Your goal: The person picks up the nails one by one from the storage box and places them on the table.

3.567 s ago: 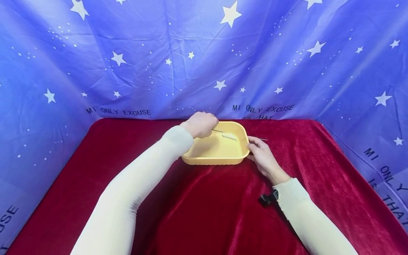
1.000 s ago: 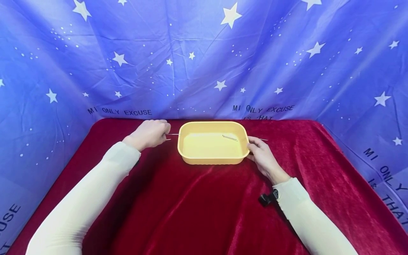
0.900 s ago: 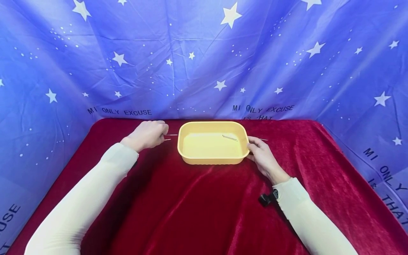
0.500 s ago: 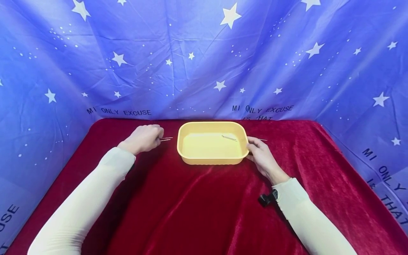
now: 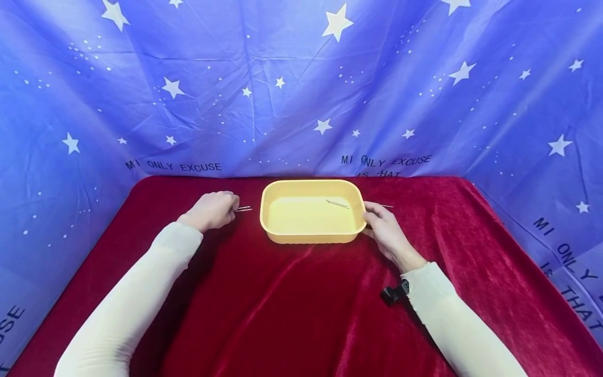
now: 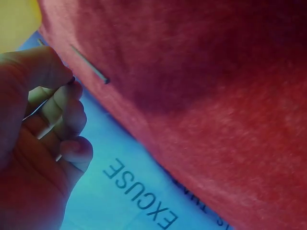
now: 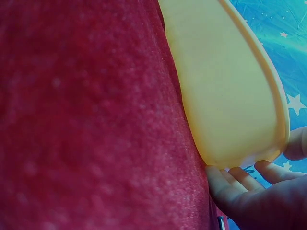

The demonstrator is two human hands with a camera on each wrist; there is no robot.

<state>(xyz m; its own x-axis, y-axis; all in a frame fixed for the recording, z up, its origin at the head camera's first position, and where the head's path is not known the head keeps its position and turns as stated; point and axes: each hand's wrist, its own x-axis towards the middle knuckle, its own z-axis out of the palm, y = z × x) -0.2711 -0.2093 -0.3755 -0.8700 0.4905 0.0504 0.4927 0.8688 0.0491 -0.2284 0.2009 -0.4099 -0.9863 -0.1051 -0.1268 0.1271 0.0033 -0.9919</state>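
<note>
A yellow plastic basin (image 5: 311,238) stands on the red cloth, with two thin nails (image 5: 338,204) lying together at its far right inside. To the left of it, my left hand (image 5: 214,210) pinches a nail between thumb and fingertip; in the left wrist view its dark head (image 6: 72,80) pokes out. Another nail (image 6: 89,63) lies on the cloth close beside that hand. My right hand (image 5: 388,230) holds the basin's right end, fingers (image 7: 247,179) against the outer wall and thumb at the rim. Just past this hand a further nail tip (image 5: 387,206) shows, the rest hidden.
Red velvet cloth (image 5: 282,309) covers the table, slightly creased in front of the basin. A blue curtain with white stars (image 5: 301,94) hangs close behind the table and down both sides. A black camera (image 5: 393,294) sits at the right wrist.
My left hand has come out from over the basin to its left, carrying a nail, then lowered nearer the cloth beside the nail there. The right hand and basin have stayed put.
</note>
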